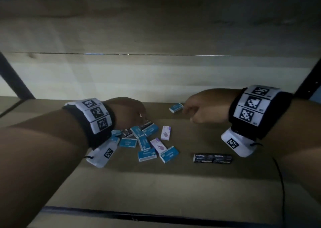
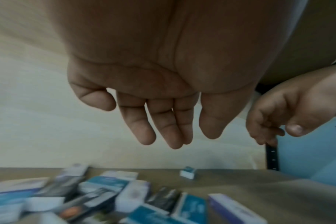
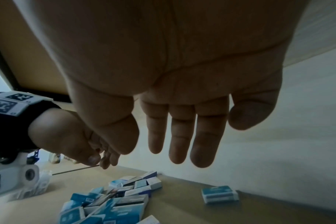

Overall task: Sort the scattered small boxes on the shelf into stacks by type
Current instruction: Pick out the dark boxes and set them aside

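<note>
A loose pile of small blue boxes (image 1: 144,141) lies mid-shelf, mixed with purple-and-white boxes (image 1: 165,132) and a few black boxes (image 1: 127,132). My left hand (image 1: 139,117) hovers over the pile's far left side; in the left wrist view its fingers (image 2: 171,136) hang straight and hold nothing. One blue box (image 1: 176,107) lies alone near the back wall. My right hand (image 1: 187,110) is just right of it, fingers (image 3: 179,145) extended and empty, the lone blue box (image 3: 220,194) below them. A row of black boxes (image 1: 212,158) lies flat at the front right.
The brown shelf board (image 1: 156,189) has a dark front edge (image 1: 139,215). A pale back wall (image 1: 156,81) stands close behind the boxes. Dark frame struts rise at the left (image 1: 15,78) and right (image 1: 305,83). A thin black cable (image 1: 282,184) runs down from the right wrist camera.
</note>
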